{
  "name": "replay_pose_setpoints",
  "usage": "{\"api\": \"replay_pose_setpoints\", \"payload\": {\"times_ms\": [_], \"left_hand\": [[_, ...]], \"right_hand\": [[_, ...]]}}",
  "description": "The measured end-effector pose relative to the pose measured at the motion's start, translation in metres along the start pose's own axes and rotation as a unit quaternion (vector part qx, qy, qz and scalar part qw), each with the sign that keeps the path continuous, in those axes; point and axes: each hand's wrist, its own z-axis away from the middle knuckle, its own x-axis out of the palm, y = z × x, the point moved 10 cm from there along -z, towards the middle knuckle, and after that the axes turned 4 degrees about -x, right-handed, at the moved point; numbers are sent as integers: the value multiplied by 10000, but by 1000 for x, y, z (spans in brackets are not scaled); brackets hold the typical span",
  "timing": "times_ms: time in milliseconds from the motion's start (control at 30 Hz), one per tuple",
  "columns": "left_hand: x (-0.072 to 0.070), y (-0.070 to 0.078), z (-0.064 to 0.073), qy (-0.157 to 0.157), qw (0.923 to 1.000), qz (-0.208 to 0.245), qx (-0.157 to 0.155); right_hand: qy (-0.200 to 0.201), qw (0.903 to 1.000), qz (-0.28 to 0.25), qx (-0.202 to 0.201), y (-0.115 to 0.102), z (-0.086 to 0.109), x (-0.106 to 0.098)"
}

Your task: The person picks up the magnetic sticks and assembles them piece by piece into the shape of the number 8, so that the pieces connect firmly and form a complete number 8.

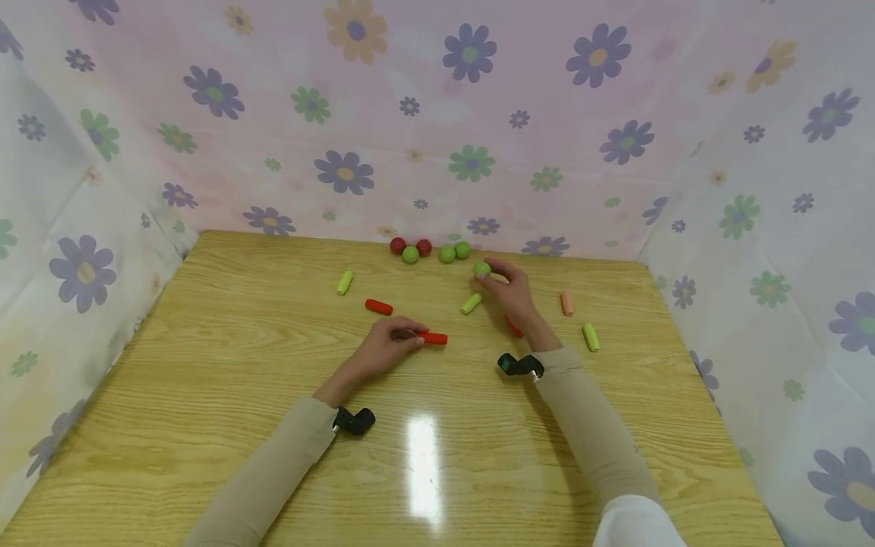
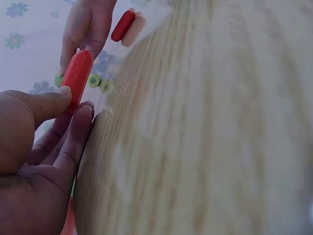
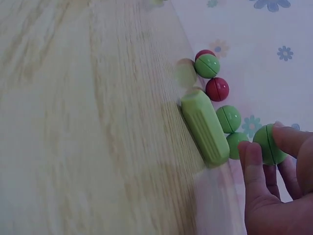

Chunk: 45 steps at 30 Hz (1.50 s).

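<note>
Between thumb and fingers, my left hand point(image 1: 387, 348) pinches a short red plastic stick point(image 1: 434, 338) just over the table. The left wrist view shows this ribbed stick pointing up from the fingertips. Farther back on the right, my right hand point(image 1: 513, 292) holds a small green ball point(image 3: 268, 144) by its fingertips; a seam runs round the ball. A yellow-green stick point(image 1: 471, 304) lies just left of the right hand, and another red stick point(image 1: 514, 326) is partly hidden under that wrist. Left of the held ball, two green balls point(image 1: 447, 254) sit together.
Along the back edge are two red balls point(image 1: 398, 245) with a green ball point(image 1: 410, 254) touching them. Another red stick point(image 1: 379, 307) and a yellow-green stick point(image 1: 345, 282) lie left; an orange-pink stick point(image 1: 567, 304) and a yellow-green one point(image 1: 591, 336) lie right. Flowered cloth point(image 1: 424, 114) walls the wooden table point(image 1: 205, 342).
</note>
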Motion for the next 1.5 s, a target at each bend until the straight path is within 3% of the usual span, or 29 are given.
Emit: {"api": "replay_pose_setpoints", "payload": {"times_ms": [233, 400, 633, 833, 1200, 1500], "left_hand": [[1, -3, -13, 25, 10000, 50, 75], [3, 3, -20, 4, 9995, -107, 290], [8, 5, -29, -62, 9998, -10, 167], [13, 4, -36, 9, 9999, 85, 76], [16, 7, -48, 198, 9988, 185, 406], [7, 3, -51, 412, 9983, 271, 305]], "right_hand": [[157, 9988, -425, -159, -1, 4, 9], [253, 9948, -953, -245, -1, 4, 16], [424, 9912, -1225, -262, -1, 6, 22], [426, 9911, -1189, -419, -1, 7, 25], [502, 9901, -1278, -279, 4, 5, 29], [399, 9923, -1124, -348, 0, 5, 35]]}}
